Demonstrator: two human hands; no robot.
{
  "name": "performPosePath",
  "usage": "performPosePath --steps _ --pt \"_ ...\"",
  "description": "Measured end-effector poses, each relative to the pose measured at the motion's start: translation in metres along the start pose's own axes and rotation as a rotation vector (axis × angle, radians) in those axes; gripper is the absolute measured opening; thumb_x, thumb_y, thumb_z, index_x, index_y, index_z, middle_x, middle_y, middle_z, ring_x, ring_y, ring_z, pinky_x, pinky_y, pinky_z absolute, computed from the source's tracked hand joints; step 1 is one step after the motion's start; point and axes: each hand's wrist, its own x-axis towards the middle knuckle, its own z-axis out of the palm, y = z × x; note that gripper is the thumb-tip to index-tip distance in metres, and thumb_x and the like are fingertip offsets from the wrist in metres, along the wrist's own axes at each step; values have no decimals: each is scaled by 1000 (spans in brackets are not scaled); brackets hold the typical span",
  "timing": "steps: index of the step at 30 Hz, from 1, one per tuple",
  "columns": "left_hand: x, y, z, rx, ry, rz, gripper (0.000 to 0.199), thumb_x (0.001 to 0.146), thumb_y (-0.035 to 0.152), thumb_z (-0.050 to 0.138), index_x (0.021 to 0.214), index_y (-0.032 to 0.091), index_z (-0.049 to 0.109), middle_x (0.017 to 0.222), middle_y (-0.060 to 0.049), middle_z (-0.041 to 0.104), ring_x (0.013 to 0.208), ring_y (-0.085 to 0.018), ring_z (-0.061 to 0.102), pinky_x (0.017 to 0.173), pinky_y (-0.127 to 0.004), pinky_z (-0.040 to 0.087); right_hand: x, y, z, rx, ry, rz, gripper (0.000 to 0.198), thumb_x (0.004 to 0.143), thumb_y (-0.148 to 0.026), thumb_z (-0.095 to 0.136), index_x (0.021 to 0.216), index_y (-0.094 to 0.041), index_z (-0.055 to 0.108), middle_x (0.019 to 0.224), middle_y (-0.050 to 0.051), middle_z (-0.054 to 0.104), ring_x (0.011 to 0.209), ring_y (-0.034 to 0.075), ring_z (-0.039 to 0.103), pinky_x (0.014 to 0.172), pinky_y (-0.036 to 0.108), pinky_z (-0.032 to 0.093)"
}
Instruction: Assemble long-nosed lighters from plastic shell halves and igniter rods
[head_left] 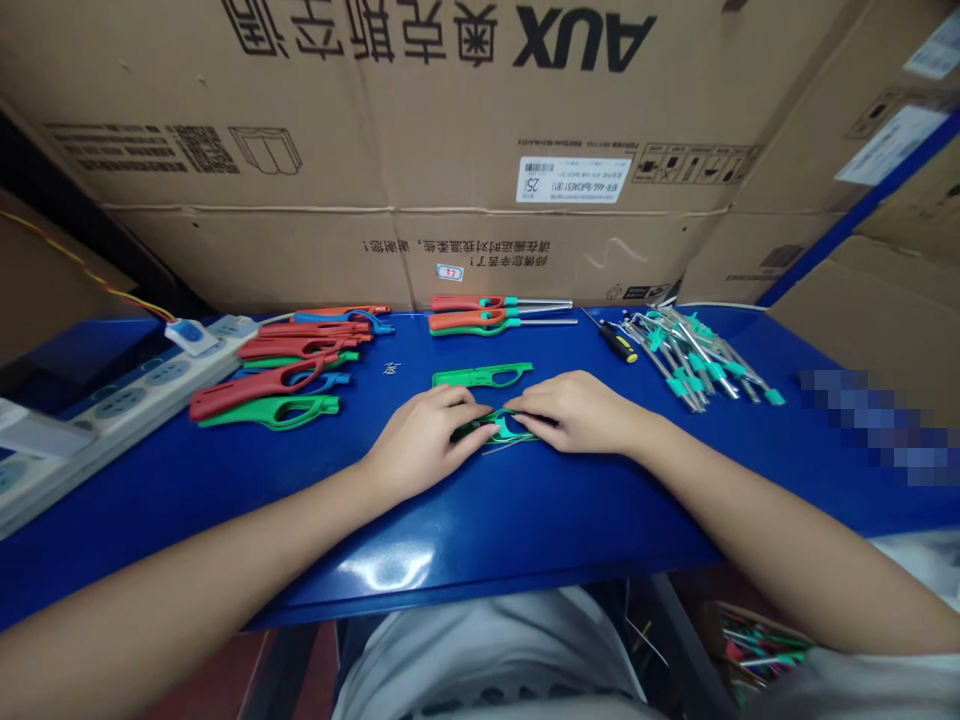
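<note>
Low over the blue table, my left hand (431, 440) and my right hand (574, 415) pinch a green lighter half-shell (514, 428) from both sides. A teal trigger piece shows in its middle, between my fingertips; most of the shell is hidden under them. Thin metal wire or rod pieces (504, 447) show along its near edge. Just beyond my fingers lies another green lighter half-shell (484, 376), flat and untouched. Further back are two long-necked lighters (469, 320) with red and orange handles, teal parts and metal tubes.
Red, green and blue handle shells (262, 385) are piled on the left, beside a white power strip (120, 405). Small screws (391, 369) lie nearby. A screwdriver (619, 342) and metal tubes with teal pieces (697, 360) lie right. A cardboard wall (450, 170) closes the back.
</note>
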Motion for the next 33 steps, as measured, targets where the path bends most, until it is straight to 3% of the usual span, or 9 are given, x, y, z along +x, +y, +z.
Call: performPosePath --steps 5,11,16,22,26,33 --pt "-2 1 -3 102 -18 35 39 99 42 53 129 19 65 119 -12 68 109 -29 63 97 -45 52 -2 8 -8 -106 54 195 28 98 -32 52 112 -21 74 102 6 79 85 20 72 66 28 42" --pt "-6 2 -7 157 -57 49 44 99 41 52 135 19 61 128 -13 65 117 -31 61 99 -46 51 -13 49 -31 -307 360 763 32 94 -41 54 74 -19 66 83 9 72 75 23 64 59 30 33" --pt "-9 4 -11 215 -99 53 43 100 36 50 137 18 61 124 -15 65 114 -33 61 96 -48 52 -43 99 -45 -385 288 1149 21 91 -31 55 90 -17 71 102 16 71 91 30 64 65 34 40" --pt "-11 8 -12 232 -128 48 39 101 29 49 135 18 64 116 -16 64 107 -32 62 92 -49 53 -61 127 -36 -370 152 1218 21 85 -30 63 94 -15 75 109 18 67 104 32 60 81 39 47" --pt "-11 6 -11 208 -146 51 37 101 29 50 134 19 65 117 -15 62 108 -30 61 93 -46 53 -56 130 -26 -385 157 1213 19 84 -30 66 90 -14 75 114 19 64 111 33 57 90 42 47" --pt "-11 8 -9 220 -187 44 40 102 27 50 139 19 61 120 -16 60 112 -31 59 93 -48 53 -55 135 -22 -366 245 1228 11 74 -17 67 83 -12 72 108 19 63 106 34 59 87 42 47"
